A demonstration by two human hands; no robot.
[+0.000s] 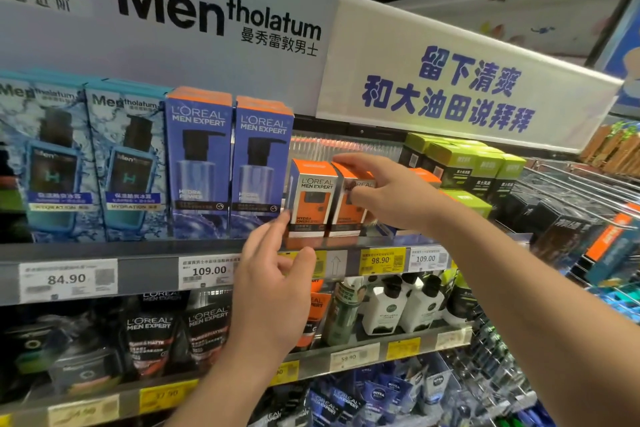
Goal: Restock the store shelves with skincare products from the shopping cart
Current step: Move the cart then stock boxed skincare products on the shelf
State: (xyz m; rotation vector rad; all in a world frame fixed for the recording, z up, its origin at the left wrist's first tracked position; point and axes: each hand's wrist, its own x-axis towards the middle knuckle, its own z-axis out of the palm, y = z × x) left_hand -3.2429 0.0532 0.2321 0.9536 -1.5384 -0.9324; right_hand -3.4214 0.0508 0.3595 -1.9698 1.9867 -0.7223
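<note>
The top shelf (138,253) carries tall blue boxes (228,163) just left of the fingers, and green boxes (478,166) beyond the right hand. Two small orange boxes stand side by side at the shelf's front edge. The right hand (391,194) pinches the right orange box (349,208), fingers over its top, thumb on its front. The left hand (277,274) is open with relaxed fingers, fingertips touching the lower left corner of the left orange box (310,198). Price tags (381,260) sit below the fingers.
</note>
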